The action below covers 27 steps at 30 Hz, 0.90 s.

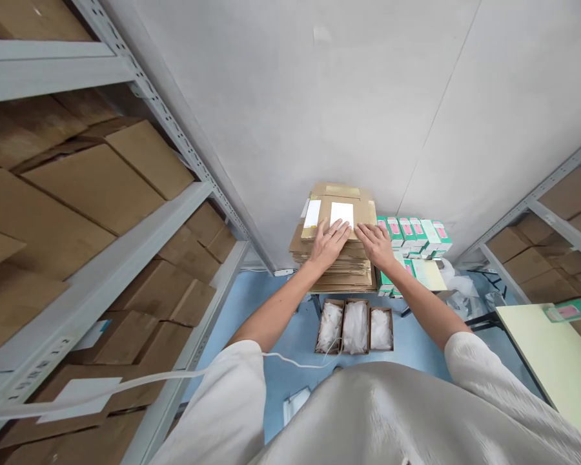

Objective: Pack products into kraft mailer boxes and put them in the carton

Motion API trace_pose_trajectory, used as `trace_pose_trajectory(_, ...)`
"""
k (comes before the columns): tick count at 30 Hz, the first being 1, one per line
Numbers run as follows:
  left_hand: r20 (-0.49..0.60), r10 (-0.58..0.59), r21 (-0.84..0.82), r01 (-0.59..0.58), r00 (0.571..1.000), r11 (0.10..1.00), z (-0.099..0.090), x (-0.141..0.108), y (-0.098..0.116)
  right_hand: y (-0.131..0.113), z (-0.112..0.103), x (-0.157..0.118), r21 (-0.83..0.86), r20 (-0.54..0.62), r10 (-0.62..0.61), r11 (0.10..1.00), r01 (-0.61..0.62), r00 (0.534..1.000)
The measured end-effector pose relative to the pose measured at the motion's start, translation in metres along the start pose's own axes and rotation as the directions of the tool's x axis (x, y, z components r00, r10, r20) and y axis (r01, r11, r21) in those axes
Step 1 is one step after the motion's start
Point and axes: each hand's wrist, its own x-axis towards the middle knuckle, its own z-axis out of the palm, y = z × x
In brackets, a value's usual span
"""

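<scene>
A stack of flattened cardboard boxes (334, 278) rises against the wall in front of me. Its top piece (341, 190) carries strips of tape and two white labels, one of them a white label (342, 212) close to my fingers. My left hand (328, 244) lies with outstretched fingers on the near edge of that top piece, a ring on one finger. On the same edge, a little to the right, rests my right hand (375, 243), its fingers extended and touching the cardboard. Neither hand is wrapped around anything.
Green and white small boxes (411, 234) stand right of the stack. Below are open cartons of white plastic bags (356, 327). Shelving (140, 213) with brown boxes is on the left, more on the right. A pale table (537, 349) stands at right; a white cord (174, 374) crosses at left.
</scene>
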Motion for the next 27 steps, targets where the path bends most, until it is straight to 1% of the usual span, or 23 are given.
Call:
trace_pose_trajectory(3,0.0,0.035,-0.019,-0.035,0.999,0.999,0.001,0.019,0.022,0.013,-0.021,-0.018,0.003,-0.007,0.049,0.999,-0.049,0.999)
trace_pose_trajectory(6,0.024,0.064,-0.069,-0.062,0.998,0.996,0.011,0.04,0.053,0.031,-0.046,-0.045,0.003,0.042,0.135,0.991,-0.135,0.99)
trace_pose_trajectory(9,0.057,0.103,-0.13,-0.095,0.993,0.987,0.03,0.062,0.096,0.053,-0.075,-0.086,-0.014,0.092,0.223,0.975,-0.223,0.97)
trace_pose_trajectory(11,0.077,0.139,-0.17,-0.125,0.987,0.978,0.048,0.077,0.132,0.069,-0.095,-0.122,-0.042,0.108,0.28,0.96,-0.277,0.954)
trace_pose_trajectory(13,0.094,0.182,-0.21,-0.159,0.979,0.965,0.069,0.091,0.173,0.086,-0.116,-0.163,-0.079,0.114,0.338,0.94,-0.33,0.934)
trace_pose_trajectory(15,0.108,0.233,-0.253,-0.2,0.966,0.947,0.094,0.103,0.219,0.103,-0.139,-0.209,-0.117,0.116,0.397,0.916,-0.385,0.91)
trace_pose_trajectory(18,0.118,0.319,-0.329,-0.266,0.941,0.906,0.132,0.119,0.294,0.124,-0.176,-0.283,-0.177,0.125,0.489,0.867,-0.466,0.863)
trace_pose_trajectory(21,0.118,0.402,-0.409,-0.325,0.908,0.853,0.167,0.132,0.37,0.139,-0.213,-0.358,-0.244,0.125,0.581,0.804,-0.543,0.804)
trace_pose_trajectory(24,0.118,0.498,-0.486,-0.387,0.859,0.783,0.197,0.142,0.443,0.147,-0.248,-0.426,-0.306,0.108,0.667,0.728,-0.613,0.738)
trace_pose_trajectory(27,0.123,0.597,-0.551,-0.446,0.792,0.705,0.221,0.151,0.507,0.149,-0.277,-0.484,-0.353,0.089,0.746,0.643,-0.679,0.66)
